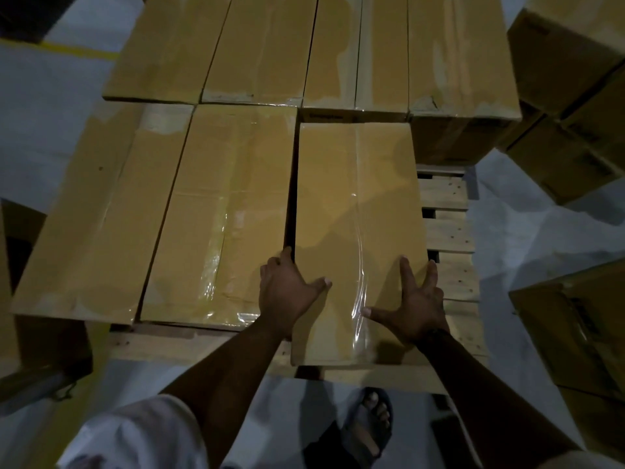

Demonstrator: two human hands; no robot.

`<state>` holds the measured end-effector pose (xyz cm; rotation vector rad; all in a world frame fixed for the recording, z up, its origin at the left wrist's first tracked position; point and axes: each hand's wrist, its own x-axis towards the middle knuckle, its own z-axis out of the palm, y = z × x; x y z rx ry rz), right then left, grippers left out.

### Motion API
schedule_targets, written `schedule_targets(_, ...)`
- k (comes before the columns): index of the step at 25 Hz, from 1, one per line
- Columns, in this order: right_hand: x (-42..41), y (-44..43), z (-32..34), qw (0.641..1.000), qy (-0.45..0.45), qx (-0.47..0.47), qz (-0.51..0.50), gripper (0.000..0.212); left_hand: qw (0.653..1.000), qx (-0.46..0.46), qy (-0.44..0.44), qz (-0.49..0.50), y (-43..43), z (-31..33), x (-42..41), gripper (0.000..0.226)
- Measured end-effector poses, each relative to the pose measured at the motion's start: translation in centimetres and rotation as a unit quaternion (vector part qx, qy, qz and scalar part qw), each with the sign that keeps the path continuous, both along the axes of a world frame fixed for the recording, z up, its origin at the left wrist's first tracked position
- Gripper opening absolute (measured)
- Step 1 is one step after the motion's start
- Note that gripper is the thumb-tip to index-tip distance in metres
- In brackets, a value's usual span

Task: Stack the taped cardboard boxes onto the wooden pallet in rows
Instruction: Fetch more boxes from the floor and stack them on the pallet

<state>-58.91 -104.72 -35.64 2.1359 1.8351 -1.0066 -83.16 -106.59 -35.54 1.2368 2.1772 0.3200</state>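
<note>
A long taped cardboard box (pixel 355 198) lies on the wooden pallet (pixel 449 228) as the third box of the near row. Its near end overhangs the pallet's front edge. My left hand (pixel 287 292) grips the box's left edge, fingers down in the gap beside the neighbouring box (pixel 220 214), thumb on top. My right hand (pixel 416 306) lies flat on the box's top near its right edge, fingers spread. A further box (pixel 91 214) lies at the far left of this row. Behind it a back row of several boxes (pixel 304 49) fills the pallet.
Bare pallet slats show to the right of the held box. More cardboard boxes (pixel 571 96) are piled at the right, and another box (pixel 581 330) sits near right. My sandalled foot (pixel 372 424) stands on the grey floor in front of the pallet.
</note>
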Motion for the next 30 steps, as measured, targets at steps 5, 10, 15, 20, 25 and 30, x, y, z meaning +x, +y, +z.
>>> schedule_targets(5,1.6,0.1,0.0,0.998,0.028,0.053,0.029,0.132,0.999,0.013,0.008,-0.044,0.4,-0.3,-0.2,0.084)
schedule_targets(10,1.3,1.3,0.3,0.994,0.047,0.092,0.023,0.123,0.995,0.069,0.042,-0.061,1.0,0.4,-1.4,0.087)
schedule_targets(15,-1.1,2.3,-0.3,0.996,0.006,0.064,0.059,0.108,0.984,-0.019,0.124,-0.124,2.2,0.2,-2.7,0.094)
schedule_targets(20,-1.4,2.6,-0.2,0.995,-0.016,0.040,0.086,0.107,0.971,-0.022,0.137,-0.194,0.0,0.1,-2.5,0.101)
schedule_targets(25,-1.9,2.1,0.6,0.989,-0.046,-0.003,0.137,0.124,0.940,-0.102,0.131,-0.299,-1.9,0.4,-3.1,0.139)
schedule_targets(30,-3.5,-1.7,1.0,0.966,-0.114,-0.058,0.225,0.148,0.895,-0.145,0.144,-0.396,-3.3,0.3,-4.2,0.161)
